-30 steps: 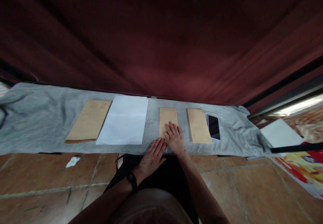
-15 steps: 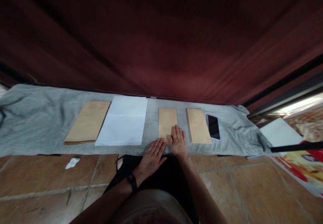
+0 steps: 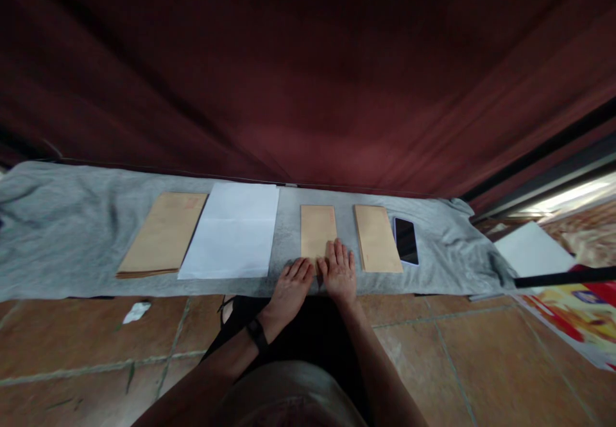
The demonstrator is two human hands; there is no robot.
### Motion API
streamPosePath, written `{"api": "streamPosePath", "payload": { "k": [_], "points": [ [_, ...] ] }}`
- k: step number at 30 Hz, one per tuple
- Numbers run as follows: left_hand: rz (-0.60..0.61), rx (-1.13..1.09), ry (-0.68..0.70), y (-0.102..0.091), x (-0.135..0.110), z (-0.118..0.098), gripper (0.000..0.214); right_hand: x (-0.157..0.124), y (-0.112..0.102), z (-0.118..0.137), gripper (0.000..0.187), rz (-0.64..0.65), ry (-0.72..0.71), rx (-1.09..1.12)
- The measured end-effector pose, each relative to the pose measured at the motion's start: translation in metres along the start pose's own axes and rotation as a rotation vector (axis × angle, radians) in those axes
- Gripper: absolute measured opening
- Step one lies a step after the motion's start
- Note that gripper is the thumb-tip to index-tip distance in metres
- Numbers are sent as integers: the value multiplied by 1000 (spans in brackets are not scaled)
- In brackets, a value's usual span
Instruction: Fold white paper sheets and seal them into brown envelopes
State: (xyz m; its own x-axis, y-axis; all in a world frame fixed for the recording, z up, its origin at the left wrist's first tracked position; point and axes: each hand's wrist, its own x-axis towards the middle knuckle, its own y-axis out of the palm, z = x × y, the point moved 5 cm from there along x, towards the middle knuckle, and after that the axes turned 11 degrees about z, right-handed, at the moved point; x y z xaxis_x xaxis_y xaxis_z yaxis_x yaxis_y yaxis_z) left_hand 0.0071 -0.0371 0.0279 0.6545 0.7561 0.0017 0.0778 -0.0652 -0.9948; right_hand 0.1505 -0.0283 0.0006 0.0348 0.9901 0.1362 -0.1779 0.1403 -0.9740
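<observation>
Curtain — dark red, fills the back; no risk there.

Cloth — grey, spread loose over the floor, wrinkled at both ends. Main risk, as I judge it: the cloth isn't pinned. If you push fwd w/ flat palms, it can creep and drag everything on it out of line.

Sheet — white, flat, its left edge touching the stack of brown envelopes. A cloth shift could ride one over the other.

Envelope — centre of cloth, long axis pointing away from you, between sheet and 2nd envelope, apart from both.

Phone — just beside the 2nd envelope, nearly touching. A sideways nudge of that envelope would knock it.

R hand — flat, palm down, fingers straight, resting on the near end of the envelope; grips nothing.

L hand — also flat, spread, empty, on the cloth at the envelope's near-left corner. Can't tell if your fingertips touch the paper.

Uneven press btw hands could skew or crease the envelope, so keep pressure even.
</observation>
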Motion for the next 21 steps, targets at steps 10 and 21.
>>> {"api": "streamPosePath", "payload": {
  "k": [10, 21],
  "points": [
    [81, 68, 46, -1, 4, 4, 50, 2, 0, -2, 61, 34, 15, 19],
    [-5, 31, 48, 1, 3, 16, 42, 7, -4, 10, 50, 124, -106, 87]
  ]
}}
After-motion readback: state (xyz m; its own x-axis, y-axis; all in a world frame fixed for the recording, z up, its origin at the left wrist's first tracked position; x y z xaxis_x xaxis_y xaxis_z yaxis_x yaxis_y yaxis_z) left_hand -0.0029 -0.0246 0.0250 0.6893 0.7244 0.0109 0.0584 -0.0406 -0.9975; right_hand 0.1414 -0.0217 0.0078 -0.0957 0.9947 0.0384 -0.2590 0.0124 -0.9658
